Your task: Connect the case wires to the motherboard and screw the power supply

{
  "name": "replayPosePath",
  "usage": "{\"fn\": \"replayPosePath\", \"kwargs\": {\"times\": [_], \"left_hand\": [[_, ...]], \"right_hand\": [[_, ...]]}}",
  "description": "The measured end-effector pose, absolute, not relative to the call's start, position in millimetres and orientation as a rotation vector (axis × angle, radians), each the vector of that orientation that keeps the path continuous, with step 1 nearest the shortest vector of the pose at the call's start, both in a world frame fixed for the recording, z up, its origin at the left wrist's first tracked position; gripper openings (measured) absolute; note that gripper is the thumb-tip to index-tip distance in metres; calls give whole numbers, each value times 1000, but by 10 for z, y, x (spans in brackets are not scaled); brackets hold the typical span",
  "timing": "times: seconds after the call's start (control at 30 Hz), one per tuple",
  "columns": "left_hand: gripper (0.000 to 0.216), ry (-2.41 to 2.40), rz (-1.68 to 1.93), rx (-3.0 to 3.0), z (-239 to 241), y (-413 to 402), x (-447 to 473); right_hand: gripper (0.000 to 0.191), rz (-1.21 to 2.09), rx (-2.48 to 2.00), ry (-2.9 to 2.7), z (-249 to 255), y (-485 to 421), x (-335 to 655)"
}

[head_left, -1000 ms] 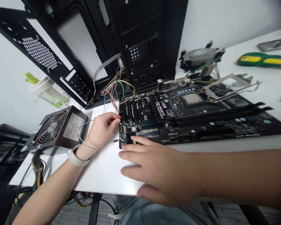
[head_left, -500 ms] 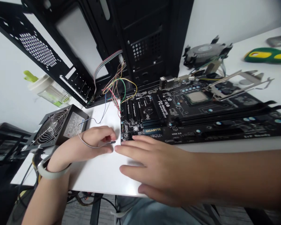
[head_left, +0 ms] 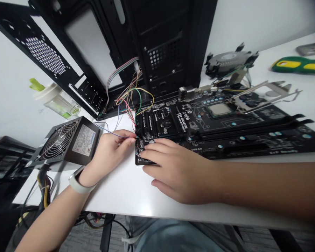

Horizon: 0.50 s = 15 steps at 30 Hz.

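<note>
A black Gigabyte motherboard [head_left: 199,129] lies on the white table, its processor bare under a raised metal bracket. At the board's left edge, my left hand [head_left: 111,150] pinches the end of a thin blue-and-white cable [head_left: 111,132]; its connector is hidden at the fingertips. My right hand [head_left: 180,171] rests with fingers spread over the near left corner of the board, its fingertips touching the surface. Several coloured wires [head_left: 132,94] run from the case down to the board's left edge, just beyond my left fingertips.
Behind the board stands an open black computer case [head_left: 170,42]. A power supply [head_left: 76,140] sits at the left, with a lidded clear cup [head_left: 59,103] behind it. To the right lie a CPU cooler [head_left: 228,61] and a green-and-yellow screwdriver handle [head_left: 296,65].
My left hand has moved up and right with the cable, from the bare tabletop to the board's left edge. My right hand has shifted slightly up and right, onto the board's corner.
</note>
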State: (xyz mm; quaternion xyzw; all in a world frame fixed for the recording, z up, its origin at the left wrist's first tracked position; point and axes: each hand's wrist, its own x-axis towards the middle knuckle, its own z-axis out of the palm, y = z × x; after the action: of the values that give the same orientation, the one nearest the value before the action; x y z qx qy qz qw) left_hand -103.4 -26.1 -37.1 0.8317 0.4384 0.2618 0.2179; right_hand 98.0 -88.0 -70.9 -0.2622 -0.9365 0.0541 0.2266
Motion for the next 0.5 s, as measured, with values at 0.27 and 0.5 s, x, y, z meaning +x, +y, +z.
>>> {"fn": "replayPosePath", "kwargs": {"times": [0.27,0.5], "left_hand": [[19,1240,650,2488,-381,-271,-999],[16,1144,571,2590,-367,-286,-1012]], "right_hand": [[21,118,-722,-2573,-724,-882,983],[23,100,-719,-2584,-722,-886,989]]}}
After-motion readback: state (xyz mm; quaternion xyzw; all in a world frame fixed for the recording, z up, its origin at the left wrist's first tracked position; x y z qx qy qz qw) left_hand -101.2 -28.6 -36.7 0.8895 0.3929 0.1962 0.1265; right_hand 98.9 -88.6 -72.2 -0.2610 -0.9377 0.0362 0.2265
